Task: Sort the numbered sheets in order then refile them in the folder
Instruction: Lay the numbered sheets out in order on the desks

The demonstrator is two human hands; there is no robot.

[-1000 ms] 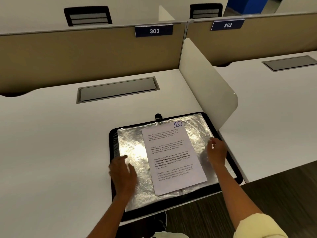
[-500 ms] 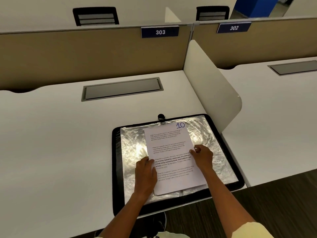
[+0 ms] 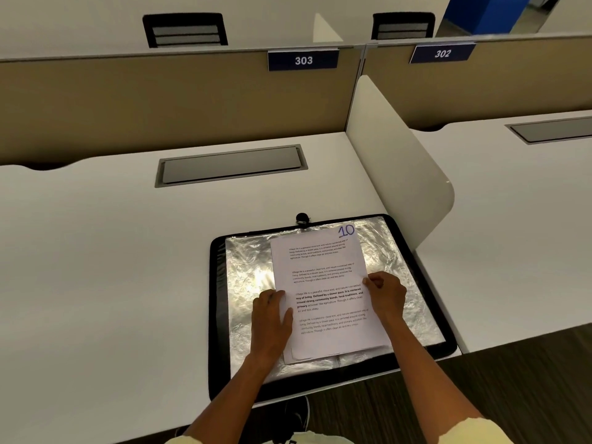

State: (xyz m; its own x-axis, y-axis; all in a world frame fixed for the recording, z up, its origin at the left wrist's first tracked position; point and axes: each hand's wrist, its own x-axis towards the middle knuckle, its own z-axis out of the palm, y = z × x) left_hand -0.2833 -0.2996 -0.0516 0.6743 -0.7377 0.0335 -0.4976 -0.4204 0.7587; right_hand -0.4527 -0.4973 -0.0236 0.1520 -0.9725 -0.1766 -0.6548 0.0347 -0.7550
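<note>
Sheets [image 3: 323, 296], page 10 on top, lie stacked low centre on the open folder [image 3: 243, 274] on our desk [image 3: 112, 267], left hand [image 3: 272, 318] flat, right hand [image 3: 386, 291] pinching their edge; sorting looks barely begun.

White desk [image 3: 96, 283] with grey cable hatch [image 3: 231, 165] sitting near the tan back panel [image 3: 160, 104]. Signs 303 [image 3: 303, 60] and 302 [image 3: 442, 53] hanging on top. White side divider [image 3: 397, 168] standing right. Two black chairs [image 3: 185, 29] showing behind.
</note>
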